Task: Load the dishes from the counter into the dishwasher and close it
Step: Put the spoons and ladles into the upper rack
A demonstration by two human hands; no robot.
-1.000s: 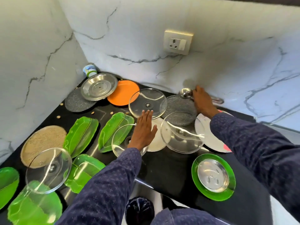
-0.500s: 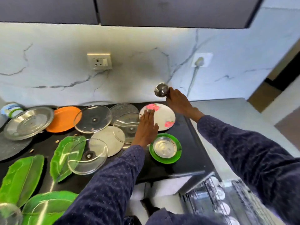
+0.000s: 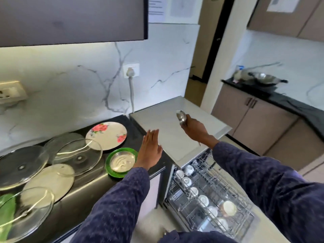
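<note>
My right hand [image 3: 194,129] grips a steel ladle [image 3: 181,117] by its handle, bowl up, above the white dishwasher top [image 3: 168,123]. My left hand [image 3: 150,149] hovers flat with straight fingers over the right end of the black counter [image 3: 133,127], holding nothing. The dishwasher's upper rack [image 3: 210,195] is pulled out below, with several white cups and a beige bowl [image 3: 228,207] in it. On the counter lie a floral plate [image 3: 107,135], a green plate with a steel dish [image 3: 121,162], several glass lids [image 3: 77,156] and a white plate [image 3: 50,181].
A dark wall cabinet [image 3: 70,20] hangs above the counter. A plug and cable [image 3: 130,74] run down the marble wall. Across the room a second black counter [image 3: 273,92] carries a steel wok. Green leaf plates [image 3: 7,211] sit at the far left.
My view has swung right from the dishes to the dishwasher. My right hand lifted the ladle off the counter and carried it rightward; my left hand followed, off the lids.
</note>
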